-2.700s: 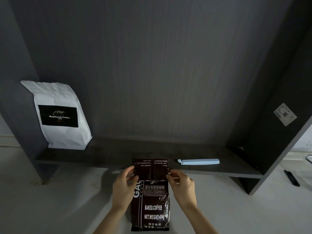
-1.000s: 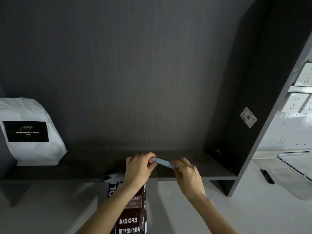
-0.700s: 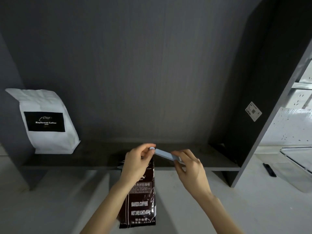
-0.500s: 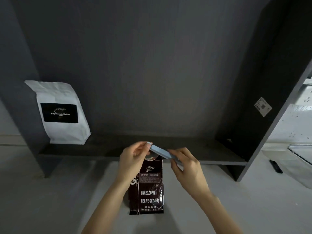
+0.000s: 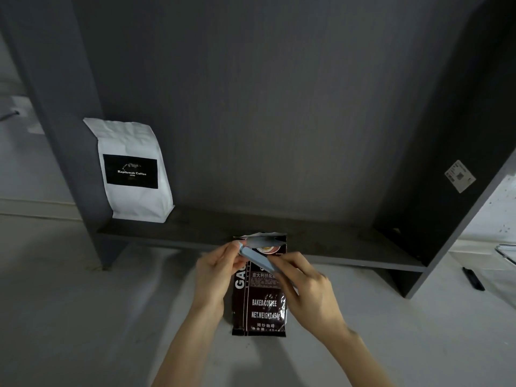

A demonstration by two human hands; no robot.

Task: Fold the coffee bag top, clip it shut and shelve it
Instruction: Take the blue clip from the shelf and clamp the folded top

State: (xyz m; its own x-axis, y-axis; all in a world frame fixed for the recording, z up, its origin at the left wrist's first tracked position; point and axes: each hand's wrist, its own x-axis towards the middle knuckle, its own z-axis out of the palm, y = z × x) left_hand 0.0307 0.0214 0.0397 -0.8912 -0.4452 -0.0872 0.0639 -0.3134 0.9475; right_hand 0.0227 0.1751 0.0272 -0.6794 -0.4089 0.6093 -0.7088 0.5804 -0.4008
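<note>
My right hand (image 5: 304,291) covers the clip's (image 5: 255,256) right end, and my left hand (image 5: 216,275) pinches its left end. The clip's outline is blurred. One dark bag (image 5: 259,303) stands on the counter at 6 o'clock, top unfolded; one white bag (image 5: 134,171) sits on the shelf (image 5: 349,244) at 10 o'clock.

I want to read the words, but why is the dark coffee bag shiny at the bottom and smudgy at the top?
In the head view, light glints off the glossy dark coffee bag near "NET.WEIGHT", so glare hides some letters; its open top is smeared by motion blur, as are the blue clip, the left hand and the right hand; the white coffee bag on the shelf looks sharper.
</note>
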